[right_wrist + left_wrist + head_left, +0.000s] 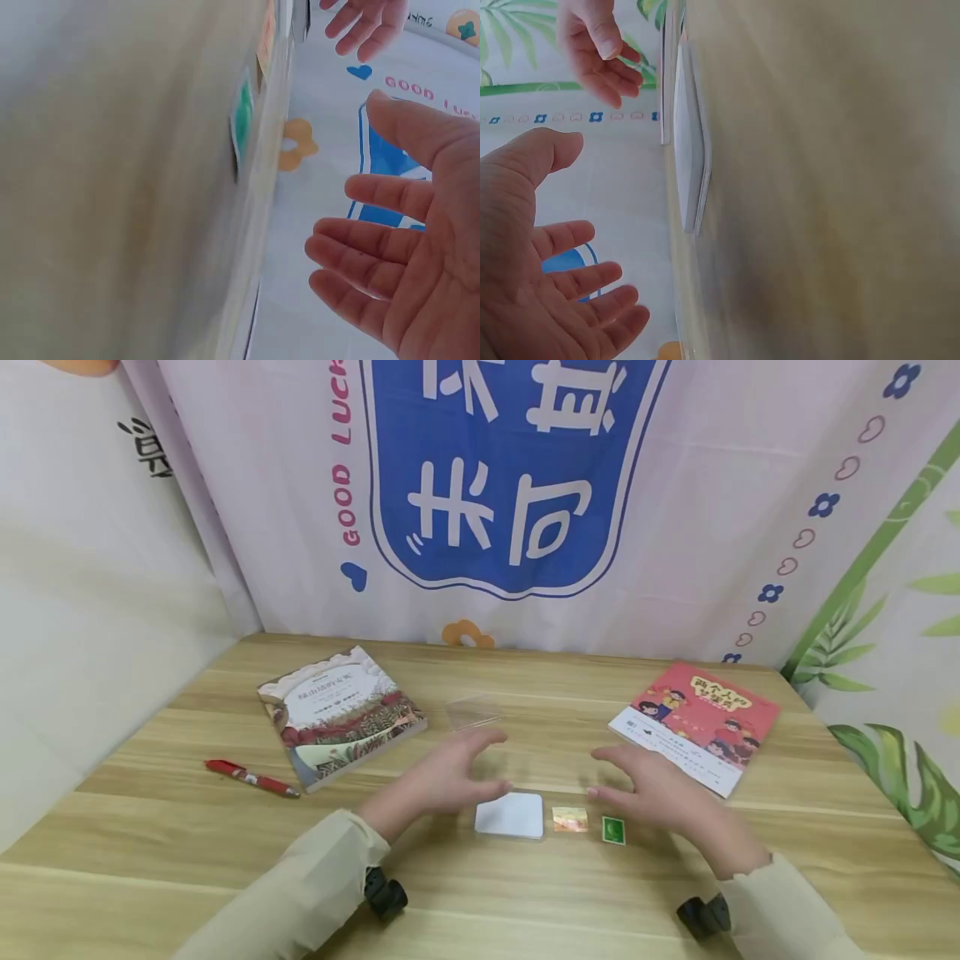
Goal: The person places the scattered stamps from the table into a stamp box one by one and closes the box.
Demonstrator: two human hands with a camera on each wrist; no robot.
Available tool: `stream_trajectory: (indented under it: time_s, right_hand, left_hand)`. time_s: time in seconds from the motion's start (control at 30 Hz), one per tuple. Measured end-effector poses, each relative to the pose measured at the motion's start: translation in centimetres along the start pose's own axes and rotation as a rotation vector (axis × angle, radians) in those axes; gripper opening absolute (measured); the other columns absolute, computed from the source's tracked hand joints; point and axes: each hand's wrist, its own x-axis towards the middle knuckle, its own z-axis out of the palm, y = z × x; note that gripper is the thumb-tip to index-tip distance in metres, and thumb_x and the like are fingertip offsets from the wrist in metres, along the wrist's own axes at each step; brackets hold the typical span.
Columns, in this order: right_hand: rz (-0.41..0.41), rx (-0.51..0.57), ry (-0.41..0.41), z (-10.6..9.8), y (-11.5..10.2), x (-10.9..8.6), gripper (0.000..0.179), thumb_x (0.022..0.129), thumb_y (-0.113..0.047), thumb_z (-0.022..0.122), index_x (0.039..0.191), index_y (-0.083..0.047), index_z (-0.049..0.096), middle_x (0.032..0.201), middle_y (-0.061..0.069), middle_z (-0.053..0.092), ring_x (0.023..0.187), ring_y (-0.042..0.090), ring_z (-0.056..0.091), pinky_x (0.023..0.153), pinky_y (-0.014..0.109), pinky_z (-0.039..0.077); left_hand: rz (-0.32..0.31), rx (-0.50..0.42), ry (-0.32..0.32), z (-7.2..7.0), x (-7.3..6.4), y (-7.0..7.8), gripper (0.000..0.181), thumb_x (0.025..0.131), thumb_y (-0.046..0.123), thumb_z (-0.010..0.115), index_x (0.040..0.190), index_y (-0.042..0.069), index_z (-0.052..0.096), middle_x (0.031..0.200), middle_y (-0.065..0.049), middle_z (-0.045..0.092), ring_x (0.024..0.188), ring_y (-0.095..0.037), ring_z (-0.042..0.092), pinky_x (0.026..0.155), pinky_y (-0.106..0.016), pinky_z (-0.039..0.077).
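Both hands hover over the table with fingers spread and hold nothing. My left hand (453, 772) is just behind and left of a stack of white cards (509, 816); in the left wrist view the stack (690, 142) appears edge-on beside the palm. My right hand (648, 785) stays above the table near a small green stamp-like piece (613, 831). Between that piece and the white stack lies a small orange-yellow picture piece (570, 819). The green piece (242, 120) also shows in the right wrist view, apart from the fingers.
A thin clear plastic sheet (474, 712) lies farther back. To the left are a picture-covered book (341, 714) and a red pen (252, 778); a red and white book (697, 722) is at the right. A printed curtain (300, 527) hangs behind the table (525, 910).
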Motion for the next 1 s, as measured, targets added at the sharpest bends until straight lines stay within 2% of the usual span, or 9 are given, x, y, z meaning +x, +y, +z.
stream_trajectory:
  time_s: [0.17, 0.3, 0.4, 0.67, 0.83, 1.0]
  right_hand:
    - [-0.067, 0.04, -0.029, 0.3, -0.3, -0.4, 0.044, 0.086, -0.036, 0.063, 0.117, -0.005, 0.061, 0.113, 0.011, 0.063, 0.099, 0.026, 0.06, 0.084, 0.043, 0.05]
    - [-0.084, 0.162, -0.07, 0.8, -0.4, -0.5, 0.032, 0.086, -0.029, 0.065, 0.11, -0.008, 0.065, 0.098, 0.0, 0.065, 0.085, 0.011, 0.057, 0.074, 0.029, 0.051]
    - [-0.074, 0.26, -0.087, 1.3, -0.4, -0.5, 0.027, 0.085, -0.026, 0.065, 0.106, -0.009, 0.067, 0.09, -0.004, 0.063, 0.077, 0.005, 0.054, 0.068, 0.022, 0.049]
    - [-0.049, 0.352, -0.053, 2.5, 0.0, -0.5, 0.02, 0.084, -0.023, 0.067, 0.099, -0.011, 0.071, 0.085, -0.004, 0.06, 0.07, 0.006, 0.047, 0.059, 0.021, 0.043]
    - [-0.018, 0.413, -0.036, 3.3, 0.4, -0.4, 0.017, 0.081, -0.023, 0.07, 0.094, -0.012, 0.072, 0.081, -0.003, 0.059, 0.068, 0.007, 0.046, 0.057, 0.021, 0.041]
    - [0.027, 0.415, -0.007, 4.2, 0.6, -0.5, 0.014, 0.079, -0.021, 0.072, 0.091, -0.014, 0.072, 0.079, -0.003, 0.057, 0.067, 0.008, 0.046, 0.057, 0.021, 0.04]
  left_hand:
    - [0.025, -0.062, -0.023, 0.1, -0.9, 0.1, 0.059, 0.081, 0.031, 0.068, 0.131, 0.007, 0.049, 0.136, -0.011, 0.048, 0.126, -0.03, 0.043, 0.105, -0.046, 0.033]
    - [0.03, -0.096, -0.051, 0.3, -1.4, 0.0, 0.054, 0.081, 0.028, 0.069, 0.127, 0.006, 0.052, 0.131, -0.012, 0.052, 0.116, -0.031, 0.05, 0.098, -0.046, 0.04]
    - [0.033, -0.122, -0.066, 0.6, -1.6, -0.4, 0.052, 0.08, 0.025, 0.07, 0.125, 0.004, 0.054, 0.126, -0.012, 0.055, 0.109, -0.03, 0.053, 0.094, -0.046, 0.043]
    - [-0.015, -0.195, -0.076, 1.1, -2.4, -1.3, 0.05, 0.077, 0.02, 0.074, 0.122, 0.005, 0.057, 0.119, -0.01, 0.058, 0.105, -0.025, 0.056, 0.091, -0.041, 0.045]
    - [-0.021, -0.232, -0.074, 1.6, -2.7, -1.9, 0.046, 0.075, 0.017, 0.075, 0.116, 0.005, 0.06, 0.114, -0.007, 0.06, 0.103, -0.021, 0.054, 0.091, -0.039, 0.045]
    - [0.002, -0.234, -0.08, 2.0, -2.9, -2.6, 0.044, 0.074, 0.019, 0.076, 0.114, 0.009, 0.061, 0.113, -0.004, 0.058, 0.1, -0.017, 0.051, 0.088, -0.033, 0.044]
